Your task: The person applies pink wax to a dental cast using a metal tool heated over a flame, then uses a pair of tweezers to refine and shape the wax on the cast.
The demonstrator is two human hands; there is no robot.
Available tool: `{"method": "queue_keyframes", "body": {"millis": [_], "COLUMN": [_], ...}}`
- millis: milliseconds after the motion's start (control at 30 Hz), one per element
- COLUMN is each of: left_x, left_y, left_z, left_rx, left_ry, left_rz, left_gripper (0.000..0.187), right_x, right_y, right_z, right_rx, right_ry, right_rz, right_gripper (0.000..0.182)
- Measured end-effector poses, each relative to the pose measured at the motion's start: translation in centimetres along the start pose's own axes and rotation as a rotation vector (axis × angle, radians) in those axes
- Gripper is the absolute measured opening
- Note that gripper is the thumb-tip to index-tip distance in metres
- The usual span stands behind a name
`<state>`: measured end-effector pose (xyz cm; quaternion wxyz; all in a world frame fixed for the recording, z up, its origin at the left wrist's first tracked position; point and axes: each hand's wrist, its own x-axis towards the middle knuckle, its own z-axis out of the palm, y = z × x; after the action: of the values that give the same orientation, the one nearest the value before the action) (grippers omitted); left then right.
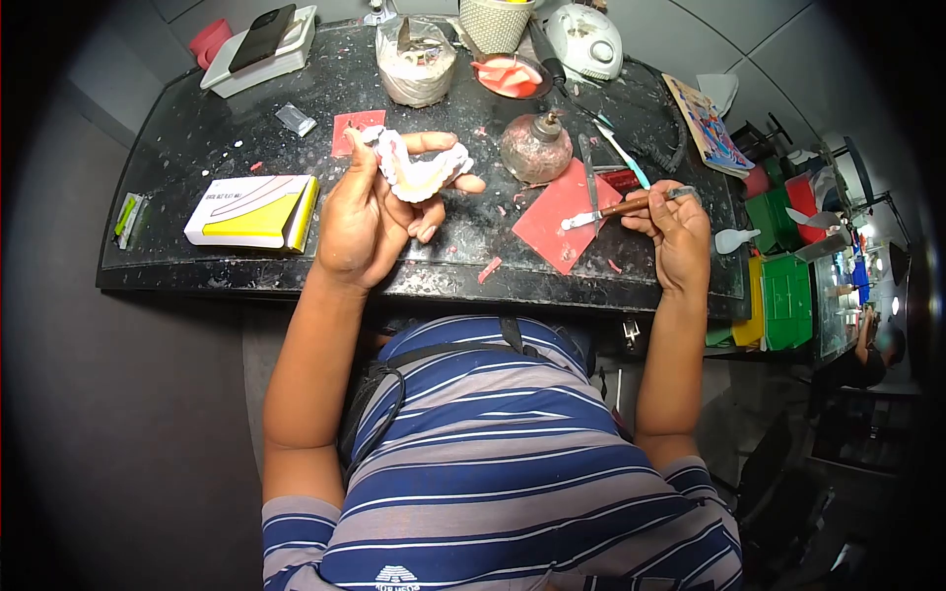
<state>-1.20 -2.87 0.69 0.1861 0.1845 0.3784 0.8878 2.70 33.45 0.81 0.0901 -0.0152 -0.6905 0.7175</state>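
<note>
My left hand [357,222] is raised over the table's front part, its fingers closed around a white, horseshoe-shaped dental cast [422,180]. My right hand [678,236] grips a wax knife [627,206] by its brown handle. Its pale, coated blade points left, overlapping a pink wax sheet [544,229] in this view. Behind that sheet stands a round glass spirit lamp [537,156]. A metal instrument [590,169] lies across the sheet's right part. Beyond my right fingers is a toothbrush-like tool [623,156] with a light blue end.
A yellow-and-white box [251,213] lies left of my left hand. Farther back are a smaller pink sheet [356,130], a plastic-lined container [417,69], a pan with pink wax [510,75] and a white machine [585,41]. Green bins [786,300] stand right. A person [872,360] sits far right.
</note>
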Motion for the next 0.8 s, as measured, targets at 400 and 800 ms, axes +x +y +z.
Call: {"method": "queue_keyframes", "body": {"millis": [400,800], "left_x": [0.17,0.11], "left_y": [-0.09,-0.10], "left_z": [-0.05,-0.33], "left_rx": [-0.020,-0.055], "left_ry": [-0.004,0.014], "left_rz": [0.000,0.036], "left_gripper": [0.073,0.070], "right_x": [0.11,0.20], "right_y": [0.15,-0.53], "right_z": [-0.09,0.56], "right_rx": [0.024,0.123], "right_ry": [0.000,0.002], "right_rz": [0.030,0.006], "right_gripper": [0.013,0.016]}}
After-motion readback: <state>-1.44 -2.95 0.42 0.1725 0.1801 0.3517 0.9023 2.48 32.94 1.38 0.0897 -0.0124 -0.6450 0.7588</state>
